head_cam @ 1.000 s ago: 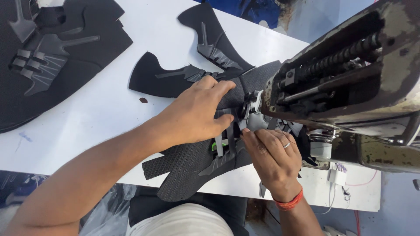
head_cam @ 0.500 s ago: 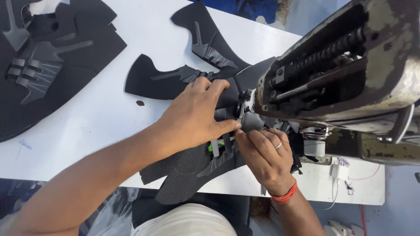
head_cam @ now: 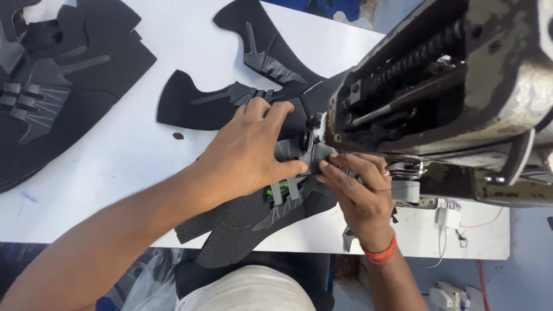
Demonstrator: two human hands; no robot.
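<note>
Both hands have crept a little further in toward the needle since a second ago, and the black shoe upper piece [head_cam: 247, 216] has slid with them, its near end now hanging just past the table's front edge.

The left hand [head_cam: 250, 150] lies flat on the fabric, fingers spread and pressing down, fingertips just short of the presser foot. The right hand [head_cam: 360, 190] sits on the other side, fingers close together, their tips pinching and steadying the edge of the piece right beside the foot (a ring and an orange wristband show on it). Between the two hands the piece lies on the white table [head_cam: 144, 144], its far end under the head of the worn grey sewing machine [head_cam: 455, 80], so the seam itself is hidden from where I stand.

Judging by this, stitching is under way: the work is being fed beneath the needle. The next move seems to call for a slow, even push from the flat hand while the pinching fingers steer the edge, keeping clear of the needle.

Other cut black pieces [head_cam: 63, 86] wait on the table, well apart.
</note>
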